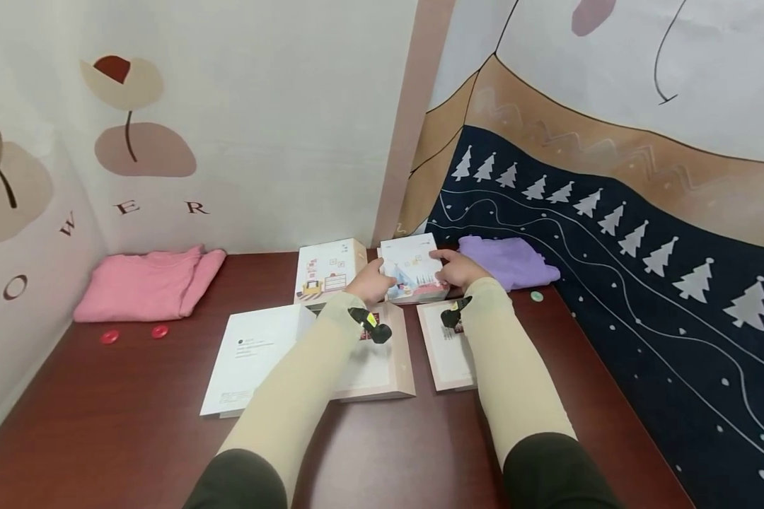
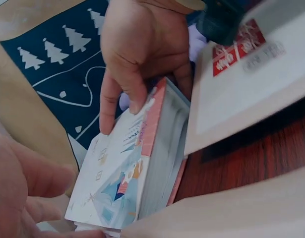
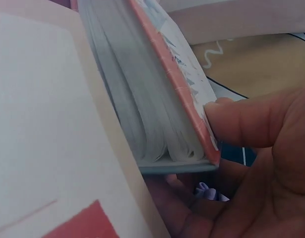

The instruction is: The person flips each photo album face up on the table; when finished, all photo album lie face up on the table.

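Note:
A thick photo album [image 1: 410, 265] with a tent picture on its white cover lies at the back of the table, between both hands. My right hand [image 1: 461, 268] grips its right side; in the right wrist view the thumb [image 3: 231, 121] presses the cover, with fingers below the pages. On the left side my left hand [image 1: 369, 284] holds the album's edge, its fingers partly out of sight in the left wrist view. Just left stands another illustrated album [image 1: 327, 268]. Nearer me lie a white album [image 1: 248, 360], a pink-edged one [image 1: 372, 367] and a third [image 1: 442, 350], partly covered by my forearms.
Folded pink cloth [image 1: 146, 286] lies at the back left, with a red button [image 1: 110, 337] and another red button [image 1: 159, 331] before it. Purple cloth [image 1: 512, 261] sits at the back right beside a green button [image 1: 536, 296]. Patterned fabric walls border the brown table [image 1: 134, 424].

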Action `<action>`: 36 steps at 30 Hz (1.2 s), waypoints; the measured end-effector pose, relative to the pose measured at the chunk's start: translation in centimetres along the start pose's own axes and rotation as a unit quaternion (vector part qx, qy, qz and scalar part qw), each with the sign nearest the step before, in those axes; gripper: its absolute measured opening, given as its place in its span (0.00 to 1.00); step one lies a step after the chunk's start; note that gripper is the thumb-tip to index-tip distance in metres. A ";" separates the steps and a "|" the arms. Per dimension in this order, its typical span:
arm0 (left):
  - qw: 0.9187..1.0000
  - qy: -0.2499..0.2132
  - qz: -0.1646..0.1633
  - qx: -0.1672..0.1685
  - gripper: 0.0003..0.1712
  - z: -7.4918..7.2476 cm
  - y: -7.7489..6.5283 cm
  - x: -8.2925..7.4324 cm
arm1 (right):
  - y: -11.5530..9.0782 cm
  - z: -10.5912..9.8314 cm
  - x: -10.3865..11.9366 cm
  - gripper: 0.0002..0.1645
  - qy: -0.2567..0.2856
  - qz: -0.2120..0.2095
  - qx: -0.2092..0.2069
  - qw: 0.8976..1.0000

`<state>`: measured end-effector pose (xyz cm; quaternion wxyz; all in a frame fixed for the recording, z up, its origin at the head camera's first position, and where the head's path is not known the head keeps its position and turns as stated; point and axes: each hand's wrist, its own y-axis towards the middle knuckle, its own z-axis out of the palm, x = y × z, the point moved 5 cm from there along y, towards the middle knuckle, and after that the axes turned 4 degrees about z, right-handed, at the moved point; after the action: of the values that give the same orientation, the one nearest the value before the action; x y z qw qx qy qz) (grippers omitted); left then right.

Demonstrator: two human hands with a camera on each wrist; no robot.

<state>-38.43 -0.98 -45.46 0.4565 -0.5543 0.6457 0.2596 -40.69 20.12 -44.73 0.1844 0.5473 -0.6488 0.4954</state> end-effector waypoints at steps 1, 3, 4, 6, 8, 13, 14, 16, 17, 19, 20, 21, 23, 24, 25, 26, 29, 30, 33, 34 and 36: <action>1.000 -0.016 -0.006 -0.008 0.42 -0.1 0.0 0.1 | 0.0 0.0 0.1 0.41 0.002 0.001 -0.003 1.000; 0.999 -0.036 -0.017 -0.017 0.42 -0.1 0.1 0.3 | -0.1 0.0 0.1 0.41 0.008 0.005 -0.008 1.000; 0.998 -0.048 -0.022 -0.018 0.42 0.0 0.1 0.4 | -0.1 -0.1 0.1 0.41 0.008 0.007 -0.011 1.000; 0.998 -0.056 -0.028 -0.019 0.42 0.1 0.3 0.5 | -0.1 -0.2 0.0 0.42 0.010 0.011 -0.017 1.000; 0.998 -0.057 -0.028 -0.022 0.42 0.0 0.3 0.5 | 0.0 -0.3 -0.1 0.43 0.009 0.013 -0.020 1.000; 0.997 -0.071 0.000 -0.042 0.41 0.0 0.0 0.0 | 0.0 -0.4 -0.2 0.46 0.021 0.015 -0.021 0.999; 0.996 -0.077 0.007 -0.043 0.41 0.1 -0.1 -0.1 | 0.1 -0.5 -0.2 0.47 0.028 0.018 -0.021 0.999; 0.993 -0.107 0.018 -0.041 0.41 0.4 -0.2 -0.4 | 0.1 -0.5 -0.3 0.49 0.040 0.022 -0.020 0.999; 0.991 -0.128 0.023 -0.040 0.41 0.6 -0.2 -0.6 | 0.1 -0.5 -0.3 0.50 0.047 0.025 -0.019 0.998; 0.986 -0.162 0.028 -0.040 0.41 0.9 -0.2 -0.8 | 0.1 -0.5 -0.4 0.50 0.056 0.028 -0.017 0.998; 0.983 -0.175 0.031 -0.042 0.40 1.0 -0.2 -0.8 | 0.1 -0.5 -0.4 0.50 0.061 0.027 -0.015 0.998; 0.980 -0.190 0.034 -0.044 0.40 1.2 -0.1 -0.9 | 0.0 -0.5 -0.4 0.49 0.062 0.027 -0.012 0.998; 0.978 -0.200 0.040 -0.050 0.39 1.2 -0.2 -0.9 | -0.1 -0.5 -0.3 0.45 0.066 0.025 -0.010 0.997; 0.978 -0.197 0.044 -0.051 0.38 1.2 -0.2 -0.9 | -0.1 -0.5 -0.2 0.43 0.063 0.019 -0.016 0.998; 0.979 -0.193 0.047 -0.051 0.38 1.2 -0.2 -0.9 | -0.1 -0.5 0.0 0.40 0.059 0.008 -0.026 0.998; 0.980 -0.185 0.052 -0.051 0.37 1.2 -0.4 -1.1 | -0.2 -0.6 0.2 0.38 0.050 -0.007 -0.037 0.998; 0.985 -0.154 0.068 -0.051 0.36 1.0 -1.0 -1.5 | -0.6 -0.6 1.0 0.35 0.021 -0.056 -0.064 0.996; 0.986 -0.142 0.074 -0.052 0.36 0.9 -1.3 -1.7 | -0.8 -0.6 1.4 0.35 0.009 -0.071 -0.069 0.995; 0.987 -0.114 0.097 -0.058 0.37 0.5 -1.8 -2.4 | -1.2 -0.1 2.1 0.36 0.023 -0.088 -0.044 0.995; 0.987 -0.111 0.105 -0.059 0.37 0.4 -1.9 -2.6 | -1.2 0.1 2.2 0.38 0.040 -0.087 -0.031 0.995; 0.984 -0.112 0.124 -0.060 0.37 0.3 -2.0 -2.9 | -1.4 0.3 2.5 0.40 0.072 -0.085 -0.011 0.994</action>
<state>-36.54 0.21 -42.69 0.4566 -0.4636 0.6374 0.4128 -40.19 18.65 -42.32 0.2776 0.5613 -0.5909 0.5086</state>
